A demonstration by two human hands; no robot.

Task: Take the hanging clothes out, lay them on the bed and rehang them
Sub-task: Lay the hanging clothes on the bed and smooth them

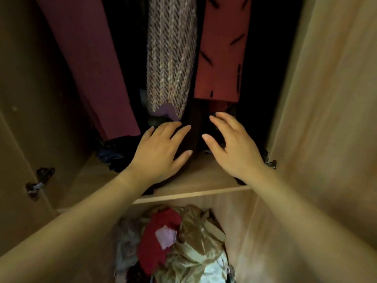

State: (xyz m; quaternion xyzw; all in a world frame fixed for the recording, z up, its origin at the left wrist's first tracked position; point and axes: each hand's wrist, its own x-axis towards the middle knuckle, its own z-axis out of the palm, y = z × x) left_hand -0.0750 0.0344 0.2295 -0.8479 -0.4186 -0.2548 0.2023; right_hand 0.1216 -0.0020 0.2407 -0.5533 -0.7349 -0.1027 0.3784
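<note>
Open wardrobe, three garments hanging, two hands low at the shelf.

Left to right: one maroon garment (87, 64), one tweed-knit garment (170, 58), one red garment with black dashes (222, 50). Left hand (161, 150) and right hand (234, 146), fingers spread, flank a dark garment (193, 127) standing on the shelf (204, 180); neither grips it. One heap of loose clothes (175, 242) lies below.

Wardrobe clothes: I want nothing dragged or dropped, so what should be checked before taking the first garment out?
1. Both doors open: ok.
2. Left hand free: ok, open, fingers spread.
3. Right hand free: ok, open.
4. Garments hanging: ok, maroon garment, knit garment, red patterned garment.
5. Hangers and rail: cannot tell, out of view.
6. Shelf under hems: not ok, dark clothes lie there.
</note>
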